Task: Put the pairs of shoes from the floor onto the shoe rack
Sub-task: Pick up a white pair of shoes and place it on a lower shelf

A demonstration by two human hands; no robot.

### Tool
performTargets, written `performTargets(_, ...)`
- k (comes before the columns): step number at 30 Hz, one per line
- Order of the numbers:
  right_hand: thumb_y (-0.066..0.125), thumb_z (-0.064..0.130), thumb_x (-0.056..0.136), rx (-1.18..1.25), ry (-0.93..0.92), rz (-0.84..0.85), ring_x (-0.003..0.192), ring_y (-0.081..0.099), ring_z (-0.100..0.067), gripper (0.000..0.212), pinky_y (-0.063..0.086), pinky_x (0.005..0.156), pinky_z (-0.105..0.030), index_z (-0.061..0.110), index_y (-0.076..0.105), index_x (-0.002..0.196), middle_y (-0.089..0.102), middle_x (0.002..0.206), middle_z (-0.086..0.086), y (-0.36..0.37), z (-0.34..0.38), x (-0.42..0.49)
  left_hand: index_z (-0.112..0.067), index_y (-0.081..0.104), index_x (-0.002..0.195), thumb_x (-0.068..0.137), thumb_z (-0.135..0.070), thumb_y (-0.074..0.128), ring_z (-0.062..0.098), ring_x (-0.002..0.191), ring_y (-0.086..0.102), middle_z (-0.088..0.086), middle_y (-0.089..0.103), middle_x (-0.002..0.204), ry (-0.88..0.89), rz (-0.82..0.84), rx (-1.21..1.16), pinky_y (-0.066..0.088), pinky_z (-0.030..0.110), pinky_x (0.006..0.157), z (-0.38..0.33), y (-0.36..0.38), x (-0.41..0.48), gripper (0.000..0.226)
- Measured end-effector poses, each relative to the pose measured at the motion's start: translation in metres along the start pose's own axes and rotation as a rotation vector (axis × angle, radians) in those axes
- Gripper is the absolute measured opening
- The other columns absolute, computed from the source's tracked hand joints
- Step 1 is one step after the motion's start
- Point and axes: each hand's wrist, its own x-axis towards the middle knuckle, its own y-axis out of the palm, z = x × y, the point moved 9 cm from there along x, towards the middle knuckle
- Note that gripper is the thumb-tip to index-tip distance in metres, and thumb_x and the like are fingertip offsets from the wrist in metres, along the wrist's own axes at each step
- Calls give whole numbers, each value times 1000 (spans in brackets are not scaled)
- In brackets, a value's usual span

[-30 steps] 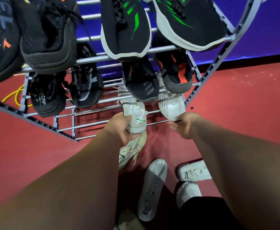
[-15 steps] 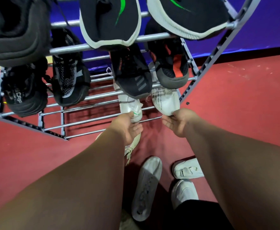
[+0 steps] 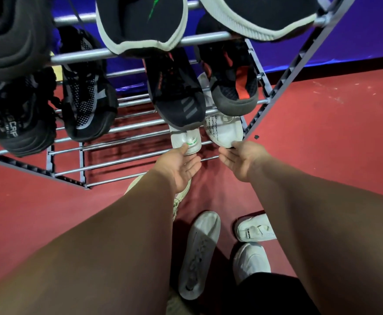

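White shoes [image 3: 225, 133] sit paired on the lowest rails of the rack [image 3: 83, 55], heels toward us, while our left hand [image 3: 179, 169] and right hand [image 3: 240, 160] lie open, grasping nothing, fingertips [image 3: 185, 148] just touching the heels, likely to square them up.

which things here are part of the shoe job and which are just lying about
Job: rack, white pair on it, white shoe sole-up on the floor, beige shoe, left hand, right hand.
Lying about: black scrap on the floor, purple wall.
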Motion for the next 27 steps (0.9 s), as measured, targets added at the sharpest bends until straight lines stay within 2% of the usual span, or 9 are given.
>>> performTargets(5,49,8,106,-4,4,0,82,74,-21,11,62,69,-35,4,57,100,65,97,-12,-3,1,4,-7,58,127,106,-23,53,30,120,64,18,63,126,-17,27,14,55,38,92,5,7,2,27)
performTargets(8,51,8,106,-7,-3,1,83,75,-21,10,62,67,-35,4,57,99,65,100,-12,-4,1,6,-8,59,116,107,-25,52,31,121,63,17,62,129,-35,36,7,55,40,94,10,10,5,20)
performTargets(12,53,10,105,-9,-33,8,82,75,-20,10,61,65,-33,6,58,97,66,99,-11,-5,6,8,-10,52,138,108,-24,49,32,123,61,16,60,134,-36,28,4,54,41,94,12,11,5,34)
performTargets(15,53,10,105,-5,-45,13,82,76,-20,10,61,65,-33,6,59,98,66,99,-11,-4,8,9,-9,51,139,108,-23,47,32,124,61,18,59,135,-42,32,-14,54,40,95,11,11,1,34)
performTargets(22,48,6,106,21,-50,36,85,76,-21,14,63,82,-38,6,58,96,66,95,-10,4,8,7,-6,50,141,109,-17,44,30,126,61,21,59,127,-56,43,-119,54,39,96,12,12,-1,34)
performTargets(27,46,6,107,16,-42,32,85,77,-20,13,63,80,-37,4,59,105,68,100,-11,3,7,8,-5,49,141,109,-19,44,30,124,62,22,59,134,-60,59,-161,54,38,94,13,17,-2,35)
